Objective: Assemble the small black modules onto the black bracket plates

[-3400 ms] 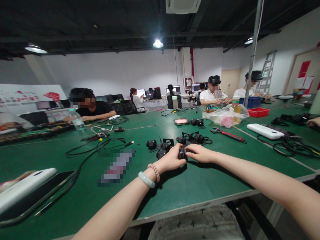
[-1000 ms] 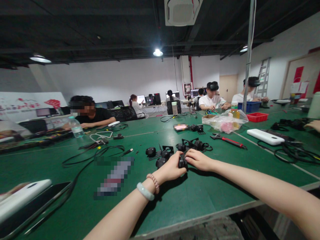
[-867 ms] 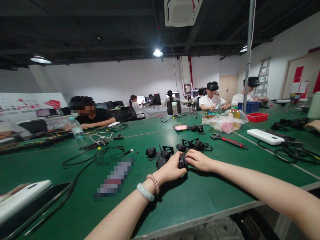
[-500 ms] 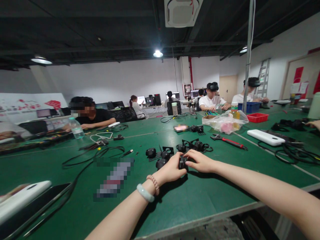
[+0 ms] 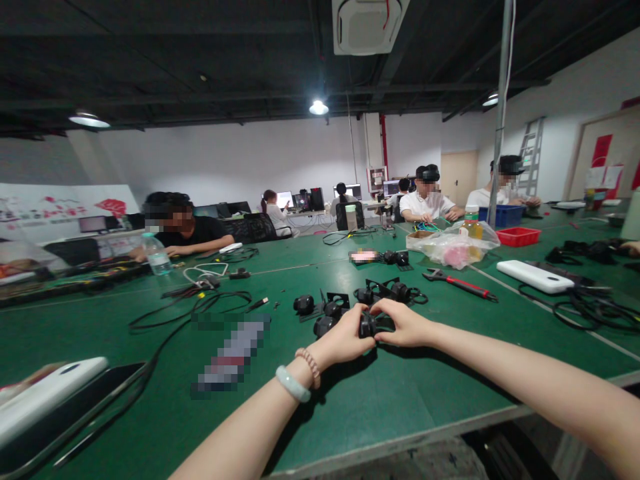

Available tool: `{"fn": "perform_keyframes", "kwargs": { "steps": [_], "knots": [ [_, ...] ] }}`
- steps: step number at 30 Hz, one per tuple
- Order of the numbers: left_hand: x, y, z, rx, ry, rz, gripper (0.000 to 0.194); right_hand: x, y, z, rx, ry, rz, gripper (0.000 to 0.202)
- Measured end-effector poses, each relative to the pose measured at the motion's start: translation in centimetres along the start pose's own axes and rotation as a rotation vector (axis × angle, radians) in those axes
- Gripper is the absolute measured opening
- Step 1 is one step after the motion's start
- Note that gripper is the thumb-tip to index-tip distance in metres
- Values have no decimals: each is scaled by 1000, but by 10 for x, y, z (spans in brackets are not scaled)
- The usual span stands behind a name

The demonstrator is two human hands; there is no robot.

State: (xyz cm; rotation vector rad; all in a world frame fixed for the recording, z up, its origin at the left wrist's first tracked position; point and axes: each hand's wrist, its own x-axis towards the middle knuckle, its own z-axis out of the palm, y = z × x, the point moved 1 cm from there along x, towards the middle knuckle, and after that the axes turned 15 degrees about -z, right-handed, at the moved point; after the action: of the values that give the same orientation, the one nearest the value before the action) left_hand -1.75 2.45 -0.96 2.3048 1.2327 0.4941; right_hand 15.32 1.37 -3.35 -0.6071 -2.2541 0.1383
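Observation:
My left hand (image 5: 350,339), with a beaded bracelet and a pale bangle on its wrist, is closed round a small black rounded part (image 5: 368,326). My right hand (image 5: 406,324) grips the same part from the other side, its thumb and fingers bent in a ring. Fingers hide much of the part, and its exact kind is unclear. Just beyond my hands lie several similar black parts with flat plates, among them one rounded piece (image 5: 304,305) and a square plate (image 5: 339,299). Another rounded piece (image 5: 325,325) sits beside my left hand.
On the green table (image 5: 415,393), a red-handled adjustable wrench (image 5: 465,285) lies to the right. Further right are a white power bank (image 5: 535,276) and black cables. A blurred flat object (image 5: 233,357) and a cable lie left. Co-workers sit across the table.
My right thumb and fingers have shifted round the black part, leaving a wider gap between them. The left hand keeps its hold. The view has shifted slightly.

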Motion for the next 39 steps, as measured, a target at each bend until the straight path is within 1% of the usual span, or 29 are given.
{"fn": "perform_keyframes", "kwargs": {
  "steps": [6, 15, 22, 32, 39],
  "knots": [
    [-1, 3, 0, -4, -2, -23, 46, 0, 0, 0, 20, -6, 14, 37],
    [1, -3, 0, 23, 13, 10, 50, -1, 2, 0, -23, -30, -10, 29],
    [2, -2, 1, 15, 14, 33, 50, -2, 7, 1, -45, -40, -13, 24],
    [4, -6, 4, 44, 37, 14, 53, -1, 7, 2, -60, -55, -44, 24],
    [5, -5, 4, 32, 37, 28, 52, 0, 9, 5, -65, -51, -32, 24]
  ]
}}
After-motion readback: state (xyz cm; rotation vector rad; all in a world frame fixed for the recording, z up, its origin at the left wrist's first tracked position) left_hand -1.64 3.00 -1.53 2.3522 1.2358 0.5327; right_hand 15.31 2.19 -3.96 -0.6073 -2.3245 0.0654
